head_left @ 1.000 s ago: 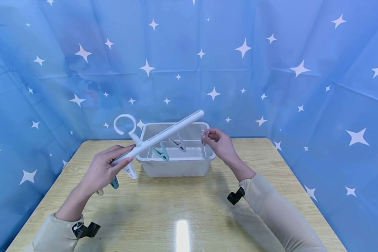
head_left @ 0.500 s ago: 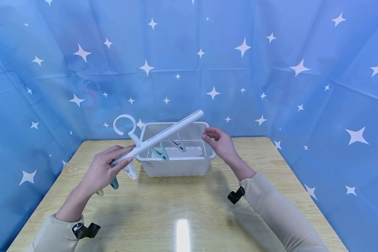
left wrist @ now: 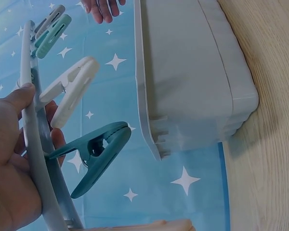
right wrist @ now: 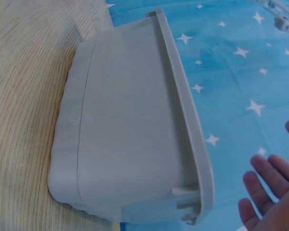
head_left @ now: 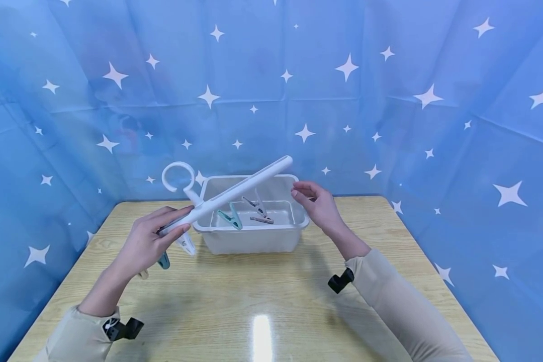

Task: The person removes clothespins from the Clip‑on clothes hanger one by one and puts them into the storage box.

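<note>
Here, hanger [head_left: 242,191] in left grip [head_left: 147,240], clips [left wrist: 105,159] attached

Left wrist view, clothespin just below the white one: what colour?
The clothespin is dark teal, clearest in left wrist view.

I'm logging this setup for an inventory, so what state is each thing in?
Hanger, slanting upward to the right in the head view
Left hand, holding the hanger
Right hand, empty, fingers relaxed
Bin, upright, open-topped
Grey clip, attached to the hanger
Light green clip, attached to the hanger
White clip, attached to the hanger
Dark teal clip, attached to the hanger
Beige clip, partly hidden, attachment unclear
Loose clip, inside the bin
</note>
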A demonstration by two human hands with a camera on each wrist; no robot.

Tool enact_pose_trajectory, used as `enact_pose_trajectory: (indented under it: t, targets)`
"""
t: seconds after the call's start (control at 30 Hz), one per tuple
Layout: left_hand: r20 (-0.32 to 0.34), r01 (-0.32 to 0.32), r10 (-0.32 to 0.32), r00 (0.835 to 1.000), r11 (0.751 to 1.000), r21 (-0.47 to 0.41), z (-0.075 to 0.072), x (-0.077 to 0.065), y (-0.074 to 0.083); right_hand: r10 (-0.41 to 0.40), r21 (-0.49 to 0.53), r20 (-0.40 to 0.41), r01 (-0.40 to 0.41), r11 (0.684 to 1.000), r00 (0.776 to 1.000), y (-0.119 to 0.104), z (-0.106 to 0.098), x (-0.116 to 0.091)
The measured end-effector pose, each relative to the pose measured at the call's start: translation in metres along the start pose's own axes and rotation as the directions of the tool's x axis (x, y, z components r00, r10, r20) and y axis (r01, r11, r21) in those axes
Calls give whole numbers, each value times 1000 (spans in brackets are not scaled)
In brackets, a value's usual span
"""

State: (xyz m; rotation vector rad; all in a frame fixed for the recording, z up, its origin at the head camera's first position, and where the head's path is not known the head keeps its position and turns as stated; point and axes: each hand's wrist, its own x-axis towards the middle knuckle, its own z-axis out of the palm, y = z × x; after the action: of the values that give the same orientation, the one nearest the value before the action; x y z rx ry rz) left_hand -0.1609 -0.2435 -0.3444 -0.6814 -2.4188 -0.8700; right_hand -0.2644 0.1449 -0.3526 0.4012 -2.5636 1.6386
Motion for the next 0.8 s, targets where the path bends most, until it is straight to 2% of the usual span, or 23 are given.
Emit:
enact_pose_trajectory:
  t: [0.27, 0.6, 0.8]
  targets:
    - [-2, -12, 12, 1000, 1000, 8, -1, 2, 1, -40, 21, 9, 40, 999, 999, -9, 2, -5]
    - [7, 5, -5, 1000, 1000, -2, -1, 3, 3, -97, 51, 40, 95, 994, 994, -19, 3, -10]
    - [9, 4, -4, 1000, 1000, 7, -1, 3, 3, -99, 46, 55, 96, 994, 994, -23, 4, -12]
